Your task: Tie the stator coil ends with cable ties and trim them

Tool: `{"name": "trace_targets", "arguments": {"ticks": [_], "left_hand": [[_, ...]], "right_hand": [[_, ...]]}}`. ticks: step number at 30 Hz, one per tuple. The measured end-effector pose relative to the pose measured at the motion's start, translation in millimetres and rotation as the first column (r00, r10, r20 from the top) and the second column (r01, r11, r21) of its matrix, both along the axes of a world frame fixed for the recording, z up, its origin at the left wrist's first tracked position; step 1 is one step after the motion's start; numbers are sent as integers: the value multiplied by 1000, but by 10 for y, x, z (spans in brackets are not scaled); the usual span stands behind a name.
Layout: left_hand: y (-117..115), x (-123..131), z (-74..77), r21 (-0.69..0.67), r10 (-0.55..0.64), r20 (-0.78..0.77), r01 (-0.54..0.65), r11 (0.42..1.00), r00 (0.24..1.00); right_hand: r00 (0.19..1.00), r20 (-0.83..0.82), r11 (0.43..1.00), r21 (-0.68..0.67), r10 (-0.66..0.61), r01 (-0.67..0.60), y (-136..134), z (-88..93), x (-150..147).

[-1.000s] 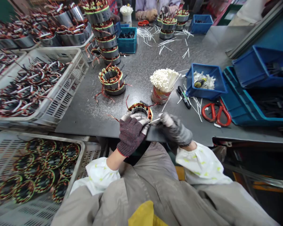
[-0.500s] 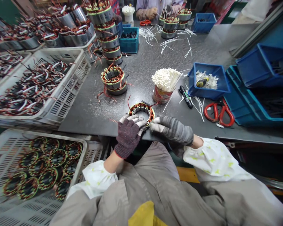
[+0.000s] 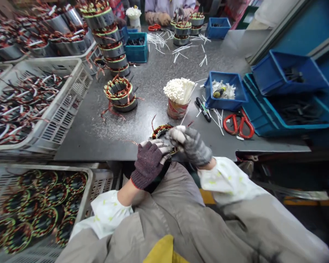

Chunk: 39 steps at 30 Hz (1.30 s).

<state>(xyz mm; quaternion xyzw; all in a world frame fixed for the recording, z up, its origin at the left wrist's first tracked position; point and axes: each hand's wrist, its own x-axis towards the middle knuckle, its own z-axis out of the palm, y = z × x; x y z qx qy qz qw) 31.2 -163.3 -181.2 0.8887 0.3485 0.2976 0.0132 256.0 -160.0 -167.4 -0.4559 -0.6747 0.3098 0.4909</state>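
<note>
A motor stator point(image 3: 161, 130) with copper windings lies at the table's near edge, partly covered by my hands. My left hand point(image 3: 152, 157), in a dark purple glove with pale fingertips, grips its near left side. Over its right side is my right hand point(image 3: 190, 144) in a grey glove, fingers curled together in a pinch. What those fingers pinch is hidden. A red-brown wire end sticks up from the ring's far left. Beyond it stand two stacked stators point(image 3: 120, 93) with loose wire leads, and a cup point(image 3: 177, 109) full of thin white sticks or tubes.
To the right are red-handled scissors point(image 3: 238, 125), a black cutter point(image 3: 203, 109), a blue bin point(image 3: 226, 100) of white pieces and a teal bin point(image 3: 259, 117). White crates point(image 3: 79, 78) of stators line the left. A co-worker's hand point(image 3: 163, 17) is across the table.
My right hand has lifted from the ring's near right edge to over its right side, fingers curling in. My left hand stays on the stator. The view has shifted rightward.
</note>
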Motion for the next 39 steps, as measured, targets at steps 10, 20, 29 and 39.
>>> {"name": "trace_targets", "arguments": {"ticks": [10, 20, 29, 39], "left_hand": [[-73, -212, 203, 111, 126, -163, -109, 988, 979], [556, -236, 430, 205, -345, -357, 433, 878, 868], [129, -231, 119, 242, 4, -155, 35, 970, 988], [284, -163, -16, 255, 103, -82, -79, 964, 991]], "right_hand": [[983, 182, 1000, 0, -25, 25, -322, -239, -78], [788, 5, 784, -103, 616, -612, 743, -193, 180], [953, -38, 954, 1, -301, 301, 892, 123, 446], [818, -465, 938, -99, -340, 334, 921, 308, 391]]}}
